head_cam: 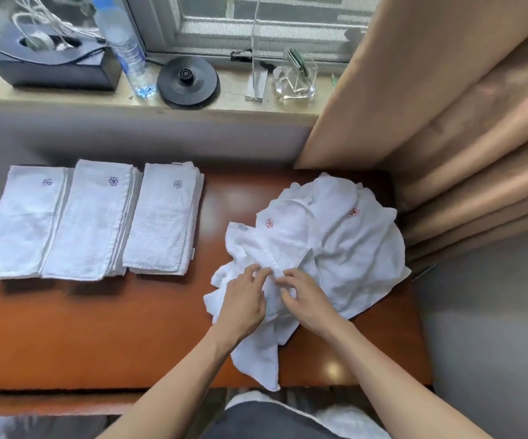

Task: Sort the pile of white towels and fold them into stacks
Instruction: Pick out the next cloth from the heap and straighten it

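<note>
– Towels (pixel 335 242) first: where are they, and how do they look?
– White and crumpled, heaped loose on the right half of the reddish-brown tabletop (pixel 97 337), with one end trailing over the near edge. Two red flower marks (pixel 269 223) show on the heap. Well apart to the left, three folded stacks (pixel 88 223) lie side by side, each with a bluish flower mark (pixel 113 181) near its far end.
– And the grip?
– Both hands are on the near side of the heap. The right hand (pixel 307 299) has a narrow grip: curled fingers and thumb pinch a ridge of cloth. The left hand (pixel 243 302) is just beside it, fingers bent down onto the same ridge. Its thumb is hidden, so I cannot tell whether that grip holds the cloth or only presses it.
– Anything hard to make out?
– How many towels are in the heap, since they lie tangled over one another. The layers in each stack are blurred too, and the heap's right edge lies just beside a tan curtain (pixel 446 122)
</note>
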Demonstrator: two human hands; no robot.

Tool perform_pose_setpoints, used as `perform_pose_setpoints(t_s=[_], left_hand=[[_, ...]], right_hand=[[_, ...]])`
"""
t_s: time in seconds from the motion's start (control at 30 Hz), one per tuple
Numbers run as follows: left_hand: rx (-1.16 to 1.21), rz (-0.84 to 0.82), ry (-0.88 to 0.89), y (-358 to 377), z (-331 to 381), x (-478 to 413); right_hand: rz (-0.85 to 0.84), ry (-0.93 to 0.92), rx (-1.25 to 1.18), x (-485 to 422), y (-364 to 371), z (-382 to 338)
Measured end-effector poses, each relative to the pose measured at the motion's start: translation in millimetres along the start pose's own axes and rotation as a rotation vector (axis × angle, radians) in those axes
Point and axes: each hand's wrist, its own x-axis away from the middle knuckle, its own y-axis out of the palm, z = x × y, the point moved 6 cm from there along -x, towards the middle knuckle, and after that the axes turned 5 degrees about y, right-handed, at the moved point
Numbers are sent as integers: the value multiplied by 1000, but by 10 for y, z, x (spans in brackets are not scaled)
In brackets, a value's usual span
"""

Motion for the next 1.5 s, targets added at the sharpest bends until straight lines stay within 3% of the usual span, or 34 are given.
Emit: perform_pose_setpoints(t_s=[0.2, 0.37, 0.47, 0.57, 0.7, 0.77, 0.87, 1.1, 1.23, 1.5], left_hand=[[-18, 161, -30, -260, 395, -223], [-262, 221, -68, -199, 1180, -407], [-197, 304, -30, -68, 1791, -375], [-119, 400, 32, -115, 2247, -432], [92, 356, -67, 10, 2671, -345], [55, 238, -207, 52, 2824, -391], [-56, 167, -274, -74, 3084, -598], [245, 222, -183, -90, 3494, -620], [127, 298, -123, -327, 3675, -790], [120, 442, -287, -225, 3660, -768]], right_hand=[[115, -154, -270, 124, -664, 91], [116, -325, -329, 411, -1322, 356], [80, -393, -311, 619, -1657, 597], [62, -443, -455, 751, -2091, 746], [70, -467, -525, 1106, -2500, 1067], [98, -467, -550, 1216, -2780, 1183], [174, -446, -634, 1185, -3209, 1329], [213, -408, -733, 1291, -3642, 1808], [252, -435, -767, 1309, -3917, 1795], [286, -419, -792, 1313, -3962, 2026]])
